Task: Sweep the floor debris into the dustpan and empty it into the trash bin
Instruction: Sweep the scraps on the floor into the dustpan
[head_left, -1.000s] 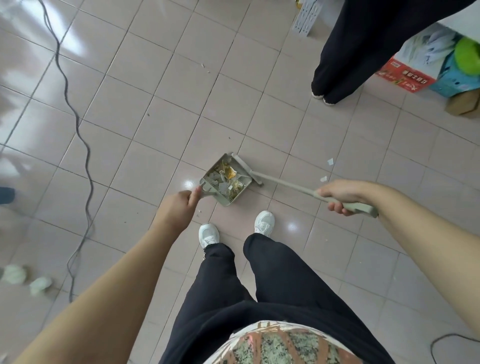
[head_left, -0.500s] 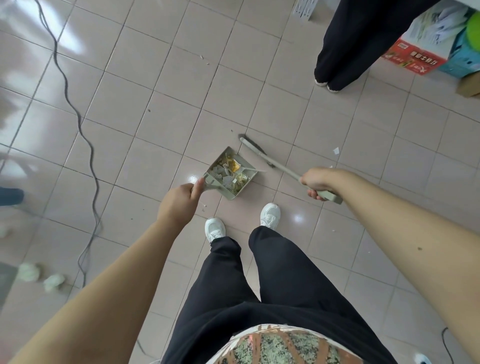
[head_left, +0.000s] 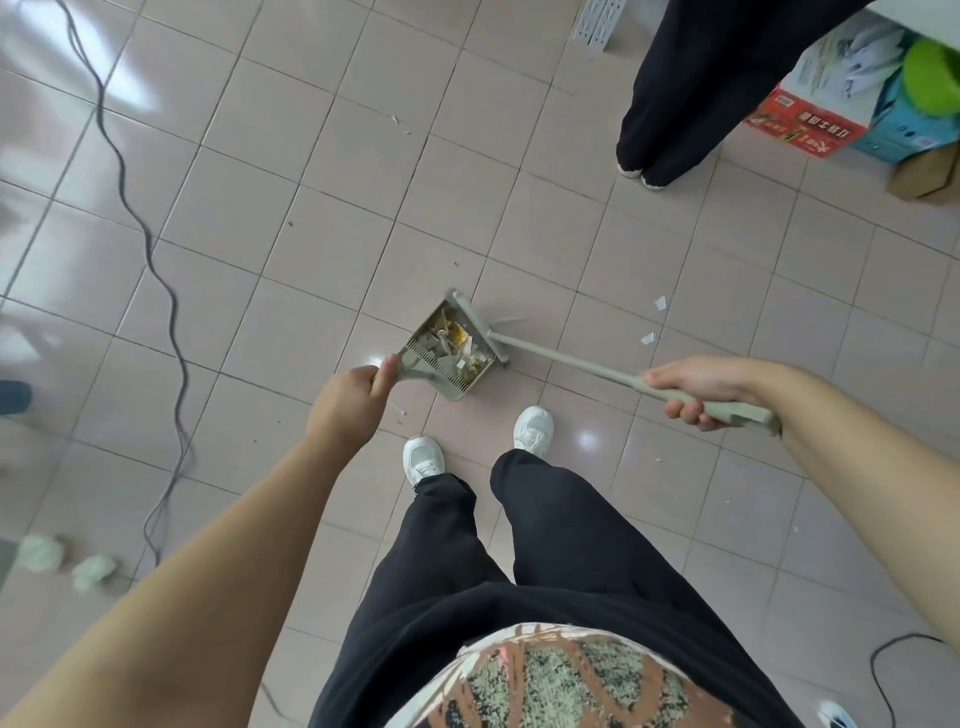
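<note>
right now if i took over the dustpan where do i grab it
By the stub handle at its near-left corner, where the left hand pinches it. The dustpan sits loaded with debris, its far edge blocked by the broom head, so come from the left and keep it level.

Glossy floor tiles (head_left: 322, 171), matt dustpan (head_left: 457, 387)

Dustpan (head_left: 452, 364) set on floor (head_left: 311, 156) just ahead of shoes (head_left: 423, 457); broom (head_left: 571, 362) laid head-first against its right rim (debris (head_left: 457, 340) held inside). Scraps (head_left: 649, 338) noted further right; cable (head_left: 150, 249), far left.
</note>
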